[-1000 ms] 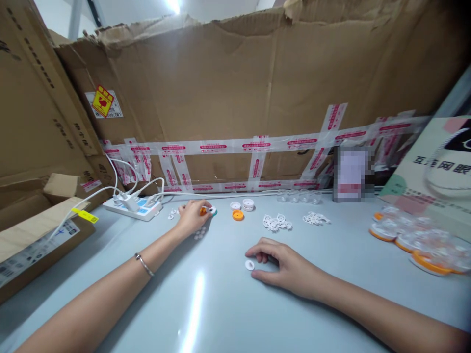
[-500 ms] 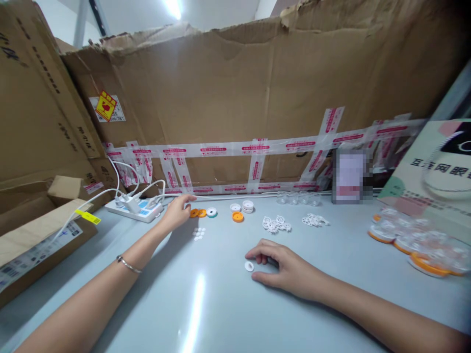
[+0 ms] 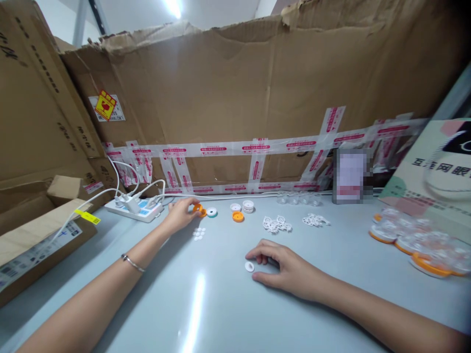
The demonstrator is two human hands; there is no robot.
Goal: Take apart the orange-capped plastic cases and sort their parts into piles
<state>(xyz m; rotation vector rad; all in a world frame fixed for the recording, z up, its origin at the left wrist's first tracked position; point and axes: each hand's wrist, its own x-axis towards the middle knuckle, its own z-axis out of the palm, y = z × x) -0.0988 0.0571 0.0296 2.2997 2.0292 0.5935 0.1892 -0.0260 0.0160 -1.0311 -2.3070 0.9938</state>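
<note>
My left hand (image 3: 181, 214) reaches far across the grey table and pinches a small orange ring (image 3: 199, 210) between thumb and fingers. A white ring with a teal rim (image 3: 211, 212) lies just right of it. A cluster of tiny white discs (image 3: 199, 233) sits below that hand. My right hand (image 3: 281, 267) rests on the table near the middle, fingers curled down, with a small white disc (image 3: 249, 266) lying by its fingertips. Further back lie an orange cap (image 3: 238, 216) and white caps (image 3: 248, 205).
A white power strip (image 3: 133, 209) with plugs and cables lies at the back left. Cardboard walls (image 3: 257, 98) enclose the table. White lattice pieces (image 3: 276, 224) lie mid-table. Clear and orange-rimmed cases (image 3: 415, 240) pile at right beside a printed box (image 3: 434, 171). A cardboard box (image 3: 37, 235) stands left.
My left hand drew back from the orange and teal rings, opened briefly, then closed again on one orange ring. My right hand stayed put beside the white disc.
</note>
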